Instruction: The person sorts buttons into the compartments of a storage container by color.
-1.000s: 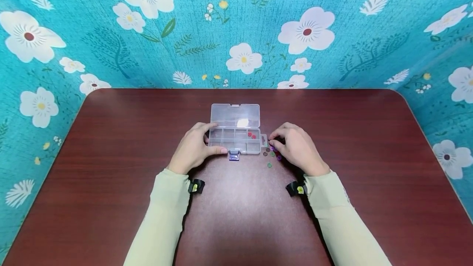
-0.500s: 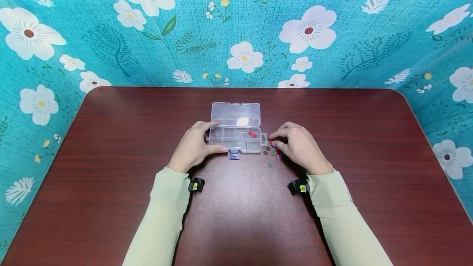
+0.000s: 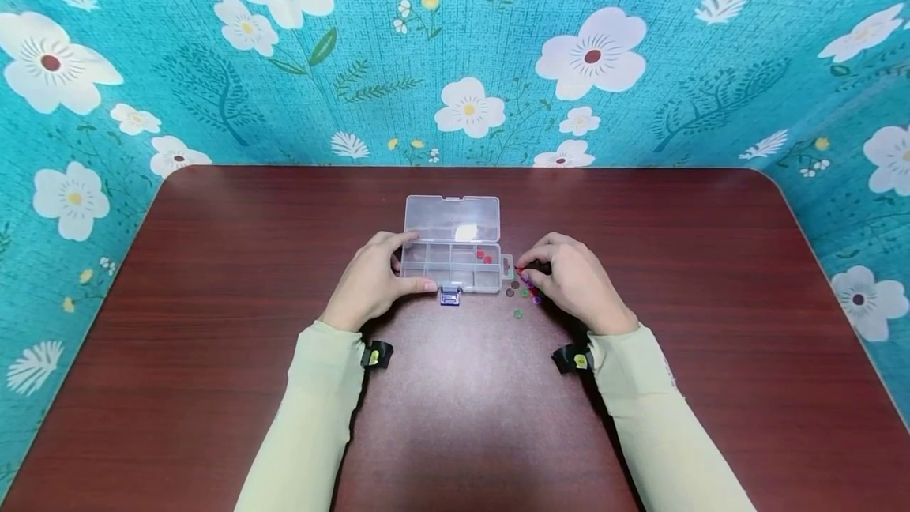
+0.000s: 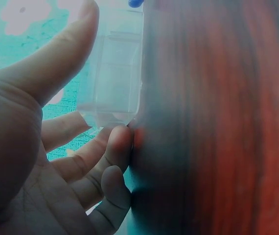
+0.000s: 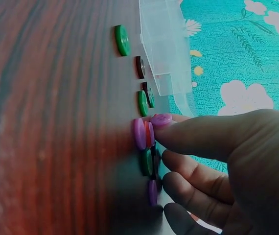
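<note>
My left hand (image 3: 370, 279) grips the left end of a clear plastic compartment box (image 3: 462, 280), thumb along the front side and forefinger at the back. The box's lid (image 3: 444, 218) stands open at the back. Two red buttons (image 3: 484, 257) lie in its back right compartment. My right hand (image 3: 572, 279) is over a small cluster of loose buttons just right of the box. In the right wrist view, a purple button (image 5: 162, 119) sits tilted at the thumb tip, pinched against the forefinger, which is mostly hidden. Below it lie another purple button (image 5: 139, 133) and a red button (image 5: 148, 134).
Dark buttons (image 3: 509, 292) and a green button (image 3: 517, 314) lie near the box's front right corner. A blue latch (image 3: 449, 296) juts from the box's front, and a clear hanging tab (image 3: 508, 267) from its right end. The brown table (image 3: 711, 322) meets a flowered cloth behind.
The right fingertips have shifted slightly among the buttons, and red now shows at them. The left hand and the box stay in place.
</note>
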A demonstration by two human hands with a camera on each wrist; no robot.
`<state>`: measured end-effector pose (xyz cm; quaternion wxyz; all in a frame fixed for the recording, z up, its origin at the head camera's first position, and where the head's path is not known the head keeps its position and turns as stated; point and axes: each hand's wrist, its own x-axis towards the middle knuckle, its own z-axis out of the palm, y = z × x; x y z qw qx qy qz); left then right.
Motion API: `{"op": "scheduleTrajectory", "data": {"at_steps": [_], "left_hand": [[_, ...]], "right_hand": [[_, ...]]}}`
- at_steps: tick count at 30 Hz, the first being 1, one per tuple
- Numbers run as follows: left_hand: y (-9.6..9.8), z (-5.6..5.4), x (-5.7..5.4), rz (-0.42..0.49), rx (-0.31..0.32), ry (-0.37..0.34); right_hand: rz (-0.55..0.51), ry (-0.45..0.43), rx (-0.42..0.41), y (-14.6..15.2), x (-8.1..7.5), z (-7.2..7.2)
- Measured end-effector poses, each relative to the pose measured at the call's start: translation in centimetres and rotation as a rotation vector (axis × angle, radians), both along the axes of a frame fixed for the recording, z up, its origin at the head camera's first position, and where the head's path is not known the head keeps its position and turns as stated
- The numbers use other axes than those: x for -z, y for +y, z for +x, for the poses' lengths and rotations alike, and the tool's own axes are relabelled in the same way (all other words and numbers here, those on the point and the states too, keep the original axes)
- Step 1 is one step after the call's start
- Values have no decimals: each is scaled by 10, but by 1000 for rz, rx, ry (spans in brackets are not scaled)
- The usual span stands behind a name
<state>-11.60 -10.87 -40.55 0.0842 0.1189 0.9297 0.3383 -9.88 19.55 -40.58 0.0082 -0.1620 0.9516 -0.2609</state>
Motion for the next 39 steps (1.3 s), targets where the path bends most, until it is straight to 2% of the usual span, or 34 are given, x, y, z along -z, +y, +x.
{"op": "scheduleTrajectory", "data": {"at_steps": [39], "left_hand": [[0, -1, 0, 6, 1, -21]], "right_hand": [[-30, -30, 26, 1, 0, -2]]}}
